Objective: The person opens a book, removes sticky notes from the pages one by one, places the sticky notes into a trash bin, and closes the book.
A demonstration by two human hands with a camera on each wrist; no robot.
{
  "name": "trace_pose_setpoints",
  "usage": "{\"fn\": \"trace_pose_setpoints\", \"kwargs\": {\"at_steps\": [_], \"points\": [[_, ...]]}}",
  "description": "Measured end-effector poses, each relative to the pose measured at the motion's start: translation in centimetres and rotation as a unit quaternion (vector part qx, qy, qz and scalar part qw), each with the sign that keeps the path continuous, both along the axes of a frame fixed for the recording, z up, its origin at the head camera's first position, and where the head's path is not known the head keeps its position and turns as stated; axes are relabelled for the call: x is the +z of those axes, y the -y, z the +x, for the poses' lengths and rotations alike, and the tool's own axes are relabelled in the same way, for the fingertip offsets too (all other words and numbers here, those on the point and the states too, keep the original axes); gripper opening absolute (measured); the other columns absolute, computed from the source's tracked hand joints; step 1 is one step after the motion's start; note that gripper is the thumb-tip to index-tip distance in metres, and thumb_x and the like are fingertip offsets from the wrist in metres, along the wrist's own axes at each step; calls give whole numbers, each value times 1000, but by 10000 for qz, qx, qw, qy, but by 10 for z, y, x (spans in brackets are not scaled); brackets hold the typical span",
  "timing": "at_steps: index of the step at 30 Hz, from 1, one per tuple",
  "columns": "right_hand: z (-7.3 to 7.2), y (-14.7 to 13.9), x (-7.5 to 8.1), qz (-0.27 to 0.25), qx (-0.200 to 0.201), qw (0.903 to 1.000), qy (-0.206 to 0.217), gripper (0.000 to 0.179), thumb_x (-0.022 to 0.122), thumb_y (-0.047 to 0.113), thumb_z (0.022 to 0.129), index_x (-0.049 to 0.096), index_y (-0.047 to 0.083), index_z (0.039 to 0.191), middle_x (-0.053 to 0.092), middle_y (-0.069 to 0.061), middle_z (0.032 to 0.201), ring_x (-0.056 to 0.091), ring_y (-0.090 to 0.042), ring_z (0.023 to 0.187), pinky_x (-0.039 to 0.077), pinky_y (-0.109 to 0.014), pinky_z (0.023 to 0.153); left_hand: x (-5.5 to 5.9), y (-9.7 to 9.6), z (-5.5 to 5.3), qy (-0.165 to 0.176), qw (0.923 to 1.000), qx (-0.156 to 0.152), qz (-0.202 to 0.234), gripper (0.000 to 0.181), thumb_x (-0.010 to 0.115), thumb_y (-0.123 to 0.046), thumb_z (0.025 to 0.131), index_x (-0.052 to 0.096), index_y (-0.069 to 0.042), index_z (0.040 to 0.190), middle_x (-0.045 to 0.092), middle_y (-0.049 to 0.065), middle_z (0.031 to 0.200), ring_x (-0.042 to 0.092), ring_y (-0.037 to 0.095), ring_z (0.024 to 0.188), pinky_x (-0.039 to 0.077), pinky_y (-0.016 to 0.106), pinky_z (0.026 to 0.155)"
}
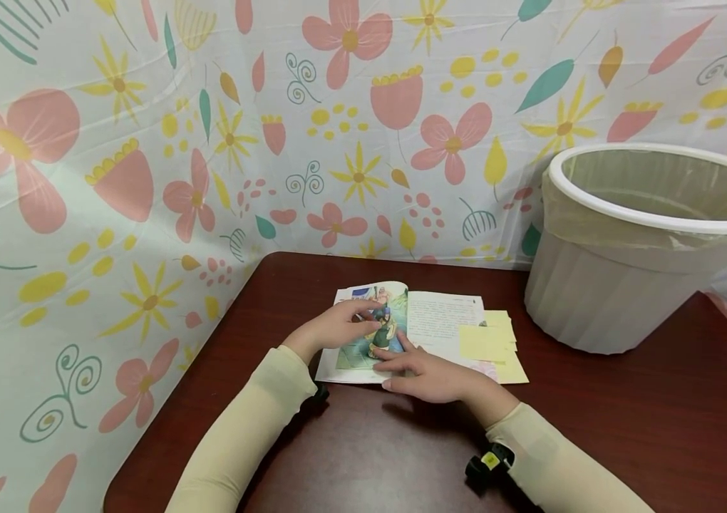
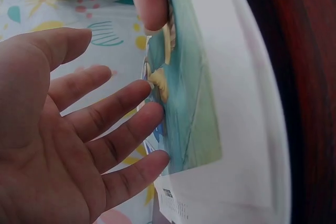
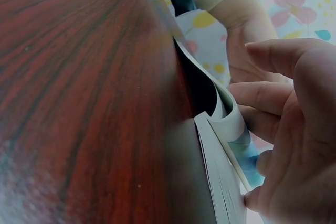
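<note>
Against the far wall, flowered cloth (image 1: 312, 167) is hanging behind the table (image 1: 351, 442), dark red and bare-topped at your near side. The bin (image 1: 614, 285) is standing to your right, lined and well apart from both hands. Your pale sleeves (image 1: 235, 427) are reaching in from either side.

The book (image 1: 421, 324) is lying open ahead of you, left of the bin. Key relation: the spread is running longer left to right, its gutter pointing away from you. In the right wrist view, the paper is curling up at the near edge.

Your left hand (image 1: 334, 325) is hovering or resting over the picture on the left page (image 1: 352, 360), fingers loosely spread, gripping nothing; you cannot tell if the tips are touching. Your right hand (image 1: 430, 374) is lying across the near edge by the gutter, fingers apart, seemingly touching paper but not clamping. It is sitting nearer the gutter and the curled edge; the two hands are standing apart.

Yellow notes (image 1: 482, 343) are overlapping the right page (image 1: 443, 313) and jutting past it.
</note>
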State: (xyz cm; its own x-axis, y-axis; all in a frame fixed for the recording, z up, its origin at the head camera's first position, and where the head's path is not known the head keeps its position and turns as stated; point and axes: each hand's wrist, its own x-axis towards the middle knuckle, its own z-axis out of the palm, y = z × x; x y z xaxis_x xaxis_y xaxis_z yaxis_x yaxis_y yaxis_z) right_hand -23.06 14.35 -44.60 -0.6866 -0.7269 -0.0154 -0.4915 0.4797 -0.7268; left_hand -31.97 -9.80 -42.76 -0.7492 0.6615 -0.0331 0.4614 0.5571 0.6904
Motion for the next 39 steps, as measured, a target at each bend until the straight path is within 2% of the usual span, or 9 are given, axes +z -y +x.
{"fn": "trace_pose_setpoints", "kwargs": {"at_steps": [8, 12, 15, 20, 25, 30, 33, 36, 39], "points": [[-2, -3, 1, -224, -64, 9996, 160, 41, 56, 33, 106, 66, 10, 139, 47, -3, 160, -9, -45, 159, 12, -68, 125, -2, -1, 1, 29, 10000, -48, 11, 54, 55, -42, 106, 50, -17, 154, 63, 9, 140, 65, 25, 121, 54, 46, 101], [-3, -5, 9, -276, 20, 9996, 103, 40, 54, 27, 107, 65, 5, 139, 52, -8, 157, 6, -50, 158, 17, -68, 124, -5, 0, -1, 55, 9999, -95, -44, 53, 55, -43, 106, 51, -19, 154, 63, 7, 139, 63, 23, 123, 53, 46, 103], [-3, -11, 15, -253, 21, 9996, 150, 40, 52, 24, 107, 63, 6, 141, 55, -9, 154, 22, -46, 156, 22, -66, 123, -5, 1, -1, 108, 9997, -166, -129, 53, 55, -43, 106, 50, -20, 154, 63, 5, 138, 61, 22, 125, 52, 45, 103], [0, -31, 20, 170, -267, 9995, 17, 41, 49, 25, 109, 59, 12, 147, 56, -7, 153, 44, -34, 148, 37, -58, 118, 2, -3, 0, 212, 9983, -380, -378, 52, 55, -41, 106, 50, -20, 154, 60, 6, 145, 58, 25, 131, 51, 46, 103], [7, -59, 21, 699, -670, 9944, -425, 41, 49, 24, 108, 59, 14, 147, 57, -9, 152, 51, -35, 143, 43, -57, 114, 13, -13, -2, 248, 9949, -494, -847, 47, 55, -41, 106, 57, -22, 149, 54, 1, 153, 53, 23, 138, 47, 45, 109], [11, -85, 20, 827, -1033, 9892, -626, 41, 53, 24, 107, 61, 11, 145, 60, -13, 148, 55, -37, 138, 47, -56, 109, 22, -24, -12, 140, 9901, -617, -1254, 39, 54, -41, 106, 65, -24, 140, 62, -4, 142, 59, 14, 127, 50, 38, 105], [9, -99, 19, 863, -1205, 9869, -634, 40, 54, 23, 107, 61, 9, 144, 61, -16, 146, 55, -38, 137, 47, -56, 108, 27, -29, -22, 230, 9873, -766, -1375, 34, 54, -40, 107, 70, -25, 132, 71, -1, 118, 63, 9, 102, 52, 32, 93], [6, -110, 18, 855, -1321, 9860, -559, 41, 55, 22, 106, 60, 7, 144, 60, -19, 147, 53, -41, 139, 46, -60, 109, 32, -34, -32, 657, 9844, -742, -1454, 30, 54, -42, 107, 75, -24, 119, 68, 6, 97, 56, 13, 77, 50, 33, 74], [4, -119, 19, 846, -1426, 9847, -542, 42, 55, 22, 106, 60, 7, 145, 59, -21, 147, 51, -43, 140, 44, -61, 110, 39, -40, -41, 1182, 9795, -542, -1541, 33, 54, -46, 105, 75, -21, 111, 67, 10, 99, 60, 21, 77, 54, 40, 71]]}}
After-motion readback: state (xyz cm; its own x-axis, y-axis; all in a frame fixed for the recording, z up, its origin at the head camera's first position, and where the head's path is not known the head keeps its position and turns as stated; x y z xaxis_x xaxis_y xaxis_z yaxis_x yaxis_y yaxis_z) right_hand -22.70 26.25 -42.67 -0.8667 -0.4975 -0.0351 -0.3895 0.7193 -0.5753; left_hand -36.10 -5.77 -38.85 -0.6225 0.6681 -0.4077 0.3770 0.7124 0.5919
